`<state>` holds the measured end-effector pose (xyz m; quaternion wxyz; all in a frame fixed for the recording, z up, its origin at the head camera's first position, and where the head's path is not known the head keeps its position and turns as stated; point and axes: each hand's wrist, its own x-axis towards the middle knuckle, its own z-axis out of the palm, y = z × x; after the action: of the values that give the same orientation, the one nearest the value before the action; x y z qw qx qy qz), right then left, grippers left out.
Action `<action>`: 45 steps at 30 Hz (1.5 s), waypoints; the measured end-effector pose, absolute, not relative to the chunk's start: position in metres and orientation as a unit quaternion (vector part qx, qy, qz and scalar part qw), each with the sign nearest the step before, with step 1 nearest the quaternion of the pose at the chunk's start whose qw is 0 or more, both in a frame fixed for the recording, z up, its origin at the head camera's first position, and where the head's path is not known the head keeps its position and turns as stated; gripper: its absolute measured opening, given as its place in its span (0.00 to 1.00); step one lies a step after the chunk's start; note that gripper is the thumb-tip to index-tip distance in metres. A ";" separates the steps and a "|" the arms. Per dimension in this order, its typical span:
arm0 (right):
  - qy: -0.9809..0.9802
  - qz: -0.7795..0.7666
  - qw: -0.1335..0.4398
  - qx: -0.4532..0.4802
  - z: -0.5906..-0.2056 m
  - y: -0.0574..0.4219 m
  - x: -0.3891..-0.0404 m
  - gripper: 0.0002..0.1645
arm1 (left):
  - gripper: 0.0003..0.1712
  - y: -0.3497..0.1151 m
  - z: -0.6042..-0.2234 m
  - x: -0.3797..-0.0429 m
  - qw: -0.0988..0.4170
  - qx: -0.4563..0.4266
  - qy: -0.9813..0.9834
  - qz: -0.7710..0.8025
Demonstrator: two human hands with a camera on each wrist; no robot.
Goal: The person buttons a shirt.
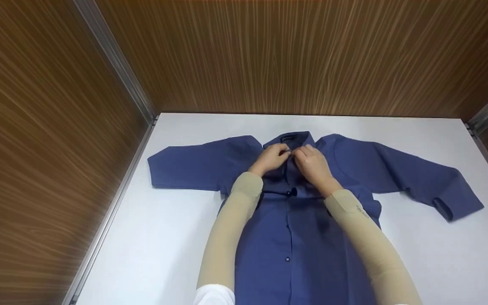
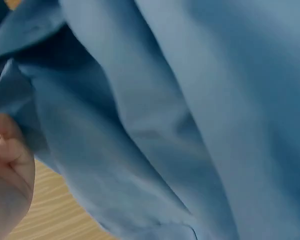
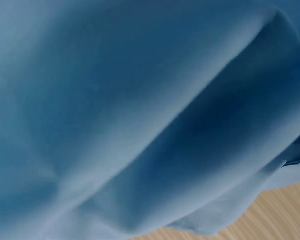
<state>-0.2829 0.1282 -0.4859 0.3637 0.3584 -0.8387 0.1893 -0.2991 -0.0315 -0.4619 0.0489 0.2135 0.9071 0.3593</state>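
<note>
Cloth of a navy-blue, long-sleeved, button-front shirt [image 1: 265, 241] lies front up on a smooth white table [image 1: 138, 254], its fold-down collar [image 1: 310, 140] at the far end and its sleeves out to left and right. Spread this way, the shirt probably leaves both front edges within easy reach.

The person's left hand [image 1: 273, 157] and right hand [image 1: 312, 164] meet just below the collar, fingers curled and thumb tips drawn in; each seems to pinch a bit of the front edge, likely to keep the two sides close together. The small dark round button [image 1: 287, 259] nearer the person sits on the front.

Whatever is between the fingertips is covered by them. Both beige arm covers [image 1: 227, 228] hide parts of the shirt's sides, and its hem is cut off. The left wrist view catches only part of a curled hand; the right wrist view shows blurred folds, so the right fingers' hold cannot be checked there.
</note>
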 end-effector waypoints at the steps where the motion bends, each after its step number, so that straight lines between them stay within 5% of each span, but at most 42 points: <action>1: -0.836 0.191 0.369 0.357 -0.486 0.128 -0.283 0.04 | 0.10 -0.031 -0.462 -0.299 0.053 0.219 0.898 0.378; 18: -0.837 0.241 0.387 0.302 -0.491 0.125 -0.277 0.04 | 0.08 -0.021 -0.464 -0.293 0.073 0.145 0.820 0.549; 45: -0.853 0.199 0.369 0.311 -0.493 0.119 -0.278 0.06 | 0.11 -0.020 -0.475 -0.285 0.066 0.115 0.835 0.534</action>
<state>-0.2778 0.1189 -0.4930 0.3689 0.3114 -0.8529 0.1987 -0.2848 -0.0202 -0.4749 0.0662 0.1147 0.8351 0.5339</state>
